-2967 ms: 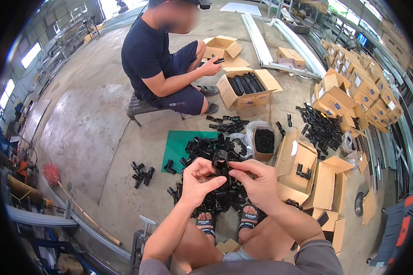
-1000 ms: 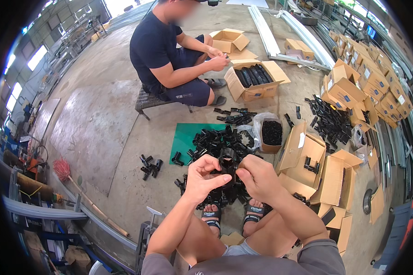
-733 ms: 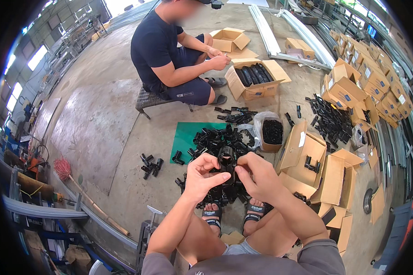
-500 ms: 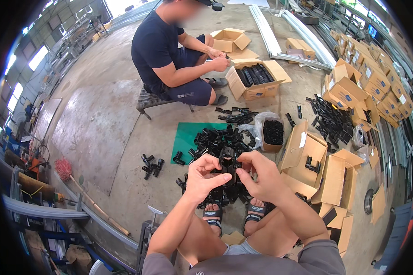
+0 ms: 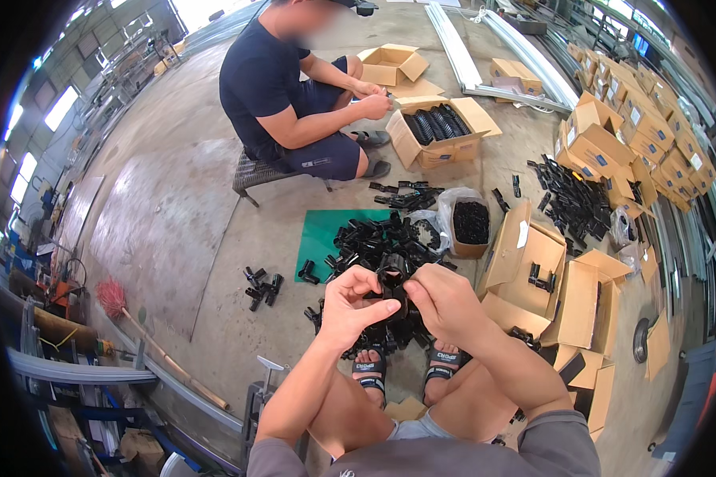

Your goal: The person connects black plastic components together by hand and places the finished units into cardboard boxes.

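Observation:
Between my two hands is a black plastic fitting [image 5: 393,272] with a round open end facing up. My left hand [image 5: 348,308] grips it from the left, thumb stretched along its near side and fingers curled. On the other side, my right hand [image 5: 447,300] pinches the fitting's right edge with thumb and bent forefinger. Below and beyond the hands lies a heap of similar black fittings [image 5: 363,240], partly on a green sheet [image 5: 313,232]. Just past the heap stands a plastic-lined box of small black parts [image 5: 471,224].
Open cardboard boxes [image 5: 525,266] stand to my right, one holding a few fittings. Another black pile [image 5: 569,199] lies beyond them, near stacked cartons [image 5: 652,119]. A seated co-worker [image 5: 286,103] handles something small beside a filled box [image 5: 437,131]. A red mop [image 5: 159,338] lies left.
My right hand has rolled inward, its fingers now more curled against the fitting's right edge. My left hand keeps nearly the same hold. The whole view has shifted slightly.

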Action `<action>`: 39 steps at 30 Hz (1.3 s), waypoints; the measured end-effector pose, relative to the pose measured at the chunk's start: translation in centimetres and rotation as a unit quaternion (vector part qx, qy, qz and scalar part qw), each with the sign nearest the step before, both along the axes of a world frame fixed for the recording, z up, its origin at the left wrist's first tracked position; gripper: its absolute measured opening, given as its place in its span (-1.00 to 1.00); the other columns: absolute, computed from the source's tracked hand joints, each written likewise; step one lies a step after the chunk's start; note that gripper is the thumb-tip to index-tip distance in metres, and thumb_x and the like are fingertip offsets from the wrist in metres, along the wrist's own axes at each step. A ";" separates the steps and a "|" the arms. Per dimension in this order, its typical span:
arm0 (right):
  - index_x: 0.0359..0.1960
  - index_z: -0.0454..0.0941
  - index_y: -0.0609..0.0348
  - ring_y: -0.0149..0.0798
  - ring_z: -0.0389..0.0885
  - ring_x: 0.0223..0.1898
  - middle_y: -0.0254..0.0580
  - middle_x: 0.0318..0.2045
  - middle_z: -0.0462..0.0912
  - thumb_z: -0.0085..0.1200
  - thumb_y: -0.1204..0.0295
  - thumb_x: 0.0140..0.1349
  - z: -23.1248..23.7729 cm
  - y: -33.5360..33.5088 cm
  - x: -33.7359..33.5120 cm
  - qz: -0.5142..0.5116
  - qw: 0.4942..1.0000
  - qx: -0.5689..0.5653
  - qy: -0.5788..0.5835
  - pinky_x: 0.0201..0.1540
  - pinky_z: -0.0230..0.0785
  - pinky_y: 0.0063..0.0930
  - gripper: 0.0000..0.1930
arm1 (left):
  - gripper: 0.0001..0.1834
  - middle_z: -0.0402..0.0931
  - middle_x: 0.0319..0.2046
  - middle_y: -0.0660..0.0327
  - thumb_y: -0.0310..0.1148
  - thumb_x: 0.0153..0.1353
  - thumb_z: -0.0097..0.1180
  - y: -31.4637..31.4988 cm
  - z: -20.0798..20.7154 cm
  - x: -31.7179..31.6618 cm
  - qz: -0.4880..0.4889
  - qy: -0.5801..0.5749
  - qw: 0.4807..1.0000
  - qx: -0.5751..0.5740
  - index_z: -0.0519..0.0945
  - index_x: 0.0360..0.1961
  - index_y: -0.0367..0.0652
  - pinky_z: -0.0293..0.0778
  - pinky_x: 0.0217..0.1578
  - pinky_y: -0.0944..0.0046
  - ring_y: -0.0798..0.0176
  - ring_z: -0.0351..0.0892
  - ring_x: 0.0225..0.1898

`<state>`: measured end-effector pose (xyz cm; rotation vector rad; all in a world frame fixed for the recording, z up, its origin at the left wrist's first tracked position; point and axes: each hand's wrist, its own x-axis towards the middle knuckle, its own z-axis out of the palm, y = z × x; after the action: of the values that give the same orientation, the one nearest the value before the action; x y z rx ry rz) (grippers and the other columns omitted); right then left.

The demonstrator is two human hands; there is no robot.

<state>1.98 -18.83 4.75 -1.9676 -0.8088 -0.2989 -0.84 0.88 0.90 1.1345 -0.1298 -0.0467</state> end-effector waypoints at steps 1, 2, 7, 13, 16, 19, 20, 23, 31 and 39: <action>-0.36 0.50 0.26 0.01 0.54 -0.43 -0.07 -0.49 0.49 0.02 0.48 0.38 -0.1 -0.1 0.1 0.001 1.000 -0.002 0.014 -0.36 0.39 -0.22 -0.86 | -0.66 0.67 -0.13 0.15 -0.65 0.04 0.43 0.0 -0.1 0.0 -0.001 -0.002 1.000 0.003 0.48 -0.30 -0.16 0.66 -0.15 0.35 0.41 0.64 -0.15; -0.39 0.50 0.26 0.01 0.53 -0.45 -0.07 -0.51 0.48 0.00 0.47 0.40 -0.2 -0.3 0.1 0.002 1.000 -0.005 0.029 -0.37 0.38 -0.22 -0.82 | -0.65 0.67 -0.12 0.14 -0.62 0.03 0.44 -0.1 -0.1 0.1 -0.011 0.010 0.999 -0.046 0.50 -0.25 -0.17 0.67 -0.13 0.31 0.38 0.65 -0.16; -0.51 0.48 0.28 -0.01 0.51 -0.55 -0.05 -0.58 0.50 -0.14 0.40 0.50 0.5 -0.8 -0.2 -0.082 0.989 0.048 0.114 -0.42 0.36 -0.24 -0.63 | -0.41 0.60 0.02 0.02 -0.41 0.03 0.48 1.2 -0.6 -0.1 -0.140 0.050 0.939 -0.309 0.53 0.10 -0.27 0.69 0.01 0.18 0.15 0.60 -0.05; -0.49 0.52 0.28 -0.13 0.52 -0.58 -0.11 -0.59 0.53 -0.06 0.41 0.48 -0.1 0.5 -0.7 -0.062 0.991 0.050 0.107 -0.44 0.36 -0.32 -0.67 | -0.28 0.55 -0.08 0.00 -0.31 -0.04 0.54 2.7 -1.9 -0.7 -0.164 0.010 0.892 -0.421 0.49 0.11 -0.38 0.77 -0.12 0.09 0.09 0.56 -0.08; -0.33 0.57 0.28 -0.23 0.56 -0.53 -0.13 -0.53 0.58 0.00 0.41 0.46 0.0 0.7 -0.9 -0.056 0.990 0.057 0.113 -0.41 0.39 -0.40 -0.78 | -0.27 0.53 -0.13 -0.04 -0.27 -0.05 0.55 2.7 -1.8 -0.8 -0.164 0.017 0.895 -0.414 0.48 0.09 -0.43 0.77 -0.15 0.12 0.06 0.58 -0.11; -0.09 0.55 0.26 -0.33 0.60 -0.44 -0.12 -0.42 0.63 0.06 0.39 0.43 -0.3 0.2 -0.9 -0.036 0.964 0.164 0.207 -0.35 0.43 -0.49 -0.81 | -0.33 0.55 -0.07 -0.02 -0.27 -0.03 0.54 1.6 -0.6 -0.1 -0.117 0.058 0.941 -0.311 0.51 0.07 -0.31 0.74 -0.09 0.05 0.09 0.63 -0.17; 0.00 0.53 0.25 -0.36 0.61 -0.41 -0.11 -0.38 0.65 0.09 0.38 0.42 -0.5 0.1 -0.9 -0.040 0.946 0.206 0.246 -0.32 0.44 -0.52 -0.76 | -0.48 0.60 -0.09 0.08 -0.37 0.01 0.52 0.3 1.3 0.1 -0.077 0.067 0.972 -0.211 0.55 -0.02 -0.24 0.70 -0.05 0.09 0.19 0.67 -0.18; 0.18 0.43 0.19 -0.31 0.63 -0.29 -0.21 -0.21 0.65 0.07 0.30 0.42 -2.5 1.4 0.2 0.015 0.935 0.192 0.297 -0.21 0.51 -0.36 -0.63 | -0.69 0.65 -0.19 0.22 -0.58 0.11 0.39 -0.6 -1.0 0.1 -0.021 0.034 0.991 0.131 0.56 -0.14 -0.24 0.61 -0.08 0.30 0.38 0.64 -0.14; -0.21 0.57 0.14 0.18 0.69 -0.32 0.07 -0.43 0.70 0.05 -0.06 0.34 -5.0 -5.6 3.0 -0.074 0.953 -0.245 0.161 -0.28 0.51 0.00 -0.54 | -0.55 0.67 -0.06 0.07 -0.59 0.12 0.38 -4.4 -0.2 -0.6 -0.040 0.015 0.944 0.328 0.51 0.04 -0.31 0.62 0.04 0.24 0.22 0.65 0.04; -0.26 0.70 0.30 0.23 0.71 -0.17 0.24 -0.29 0.71 -0.03 -0.04 0.35 -19.0 -20.9 -1.6 -0.103 0.737 -0.509 0.433 -0.10 0.56 0.01 -0.45 | -0.61 0.67 -0.02 0.05 -0.58 0.21 0.29 -1.4 -0.8 0.2 -0.130 0.045 0.913 0.383 0.56 0.08 -0.29 0.60 0.04 0.22 0.19 0.65 0.05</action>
<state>0.42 -39.77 -14.23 -2.7729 -0.0513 1.1350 -0.61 -0.52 0.10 1.8920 -0.1872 -0.4186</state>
